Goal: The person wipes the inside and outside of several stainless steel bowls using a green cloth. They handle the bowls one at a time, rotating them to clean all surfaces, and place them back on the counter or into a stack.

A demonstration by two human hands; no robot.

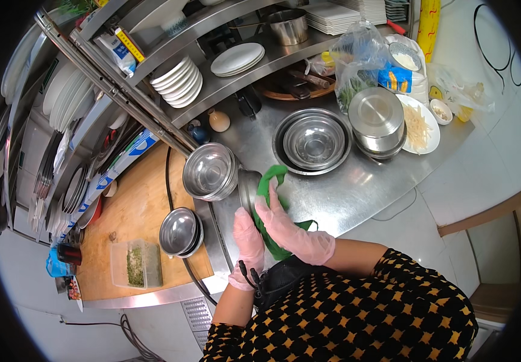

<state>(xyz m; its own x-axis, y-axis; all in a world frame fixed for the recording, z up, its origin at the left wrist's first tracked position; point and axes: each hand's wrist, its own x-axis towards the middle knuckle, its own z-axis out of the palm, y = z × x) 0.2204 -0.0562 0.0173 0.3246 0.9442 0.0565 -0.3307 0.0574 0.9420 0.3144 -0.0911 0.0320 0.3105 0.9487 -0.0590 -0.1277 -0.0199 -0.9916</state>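
My left hand [248, 242], in a thin clear plastic glove, grips the lower rim of a stainless steel bowl [248, 188] that is tipped almost edge-on. Against the bowl's right side my right hand [294, 233], gloved likewise, holds a green cloth [269, 226]. Part of the bowl is hidden behind the cloth and fingers. Close by on the left is a stack of steel bowls [210, 172], with a smaller pair of bowls [179, 231] nearer me. Beyond my hands, a steel bowl [317, 141] sits inside a wider steel basin [280, 158] on the steel counter [333, 199].
An upturned steel pot [376, 113] stands right of the basin, beside a plate of pale strips [416, 124]. On the wooden board [138, 203] are a black cable [168, 181] and a clear tub of chopped greens [137, 264]. White plates [176, 83] fill a shelf above the counter.
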